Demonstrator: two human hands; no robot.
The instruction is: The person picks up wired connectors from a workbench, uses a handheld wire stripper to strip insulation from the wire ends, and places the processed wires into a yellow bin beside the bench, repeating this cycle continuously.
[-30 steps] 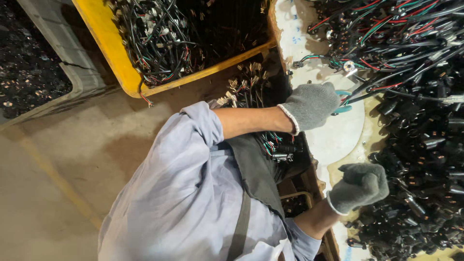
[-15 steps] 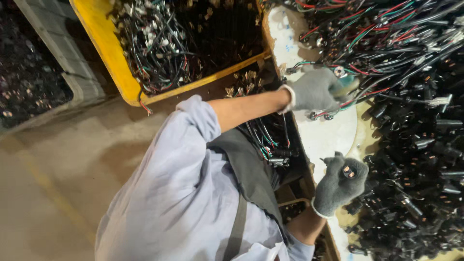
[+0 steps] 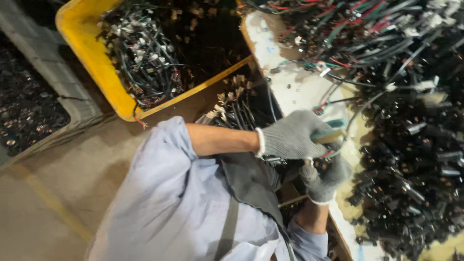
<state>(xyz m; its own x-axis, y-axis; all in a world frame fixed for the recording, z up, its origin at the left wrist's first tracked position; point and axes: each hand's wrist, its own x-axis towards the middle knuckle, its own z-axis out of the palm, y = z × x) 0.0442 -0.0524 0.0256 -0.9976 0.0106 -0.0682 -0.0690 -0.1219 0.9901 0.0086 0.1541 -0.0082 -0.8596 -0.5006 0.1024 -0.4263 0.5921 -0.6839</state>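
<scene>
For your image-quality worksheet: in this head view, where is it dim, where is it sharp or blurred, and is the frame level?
Head view: lighting dim and warm; the black parts pile sinks into shadow; the yellow bin and pale sleeve catch most light; the gloved hands look slightly soft; the frame is strongly tilted.

Only 1 view, head-worn, looking steeply down and close over the wearer's own pale-sleeved arms; tilted, so the white worktable [image 3: 295, 92] fills the right, the yellow bin [image 3: 92, 72] sits far left, bare floor near left.
</scene>
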